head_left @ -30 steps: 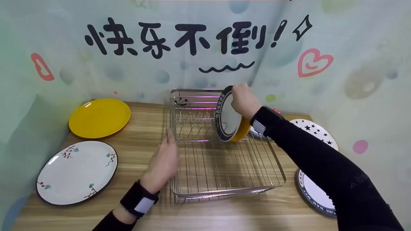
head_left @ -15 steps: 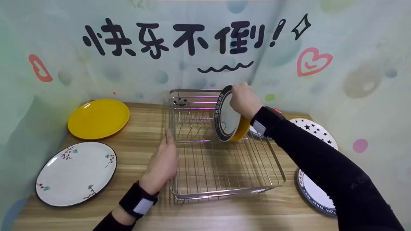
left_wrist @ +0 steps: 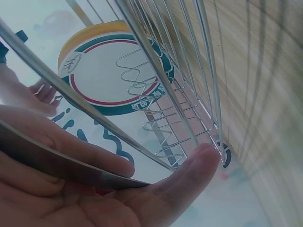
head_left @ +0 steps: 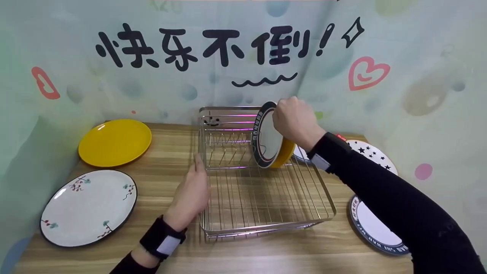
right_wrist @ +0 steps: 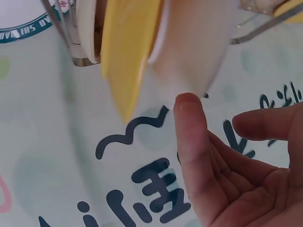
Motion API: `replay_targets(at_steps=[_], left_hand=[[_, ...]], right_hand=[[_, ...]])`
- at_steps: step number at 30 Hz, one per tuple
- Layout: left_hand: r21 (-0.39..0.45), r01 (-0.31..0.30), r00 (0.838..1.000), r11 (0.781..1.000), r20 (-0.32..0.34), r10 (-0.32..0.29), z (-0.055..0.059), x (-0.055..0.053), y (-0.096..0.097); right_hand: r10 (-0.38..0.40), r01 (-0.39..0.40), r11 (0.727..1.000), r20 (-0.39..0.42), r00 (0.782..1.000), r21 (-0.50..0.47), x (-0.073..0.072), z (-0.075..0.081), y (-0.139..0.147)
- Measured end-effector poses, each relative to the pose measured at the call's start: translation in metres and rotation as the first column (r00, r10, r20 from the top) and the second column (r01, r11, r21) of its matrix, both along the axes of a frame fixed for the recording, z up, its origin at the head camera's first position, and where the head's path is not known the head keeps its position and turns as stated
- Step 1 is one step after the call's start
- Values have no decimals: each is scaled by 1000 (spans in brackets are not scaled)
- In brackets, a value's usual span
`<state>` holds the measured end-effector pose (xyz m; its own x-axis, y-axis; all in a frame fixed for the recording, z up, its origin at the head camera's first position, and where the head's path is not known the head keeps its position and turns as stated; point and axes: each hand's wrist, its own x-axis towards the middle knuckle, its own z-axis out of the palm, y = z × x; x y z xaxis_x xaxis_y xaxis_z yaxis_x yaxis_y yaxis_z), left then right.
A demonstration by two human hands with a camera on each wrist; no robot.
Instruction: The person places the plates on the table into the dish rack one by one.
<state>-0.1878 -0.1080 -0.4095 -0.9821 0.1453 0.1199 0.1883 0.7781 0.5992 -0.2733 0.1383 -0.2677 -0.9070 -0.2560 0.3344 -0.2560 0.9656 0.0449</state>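
Note:
A silver wire dish rack (head_left: 266,227) stands in the middle of the table. In the head view my left hand (head_left: 190,194) is at its left side; the left wrist view shows the rack's flat rim gripped between thumb and fingers. A white plate with a dark green lettered rim (head_left: 269,140) stands on edge in the rack's back right, with a yellow plate (head_left: 285,154) right behind it. My right hand (head_left: 296,120) is at the white plate's upper edge. In the right wrist view its thumb tip is close by the plate (right_wrist: 194,52), the fingers loose and holding nothing.
On the left lie another yellow plate (head_left: 114,142) and a white plate with floral sprigs (head_left: 87,209). On the right are a star-patterned plate (head_left: 371,152) and a dark-rimmed plate (head_left: 376,224), partly behind my right sleeve. A printed cloth (head_left: 213,87) hangs behind the table.
My right hand and forearm have shifted slightly right, off the white plate's edge, while both plates stay standing in the rack. The left hand stays at the rack. The head view has moved slightly.

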Motion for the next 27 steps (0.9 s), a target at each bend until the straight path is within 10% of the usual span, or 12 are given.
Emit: replay_targets(at_steps=[13, 27], left_hand=[[12, 18, 1000, 1000, 5, -18, -3, -1, 1], [15, 30, 999, 999, 42, -31, 2, 0, -1]], right_hand=[[93, -143, 962, -212, 973, -233, 63, -6, 69], [-8, -33, 944, -122, 993, -328, 72, -49, 135]])
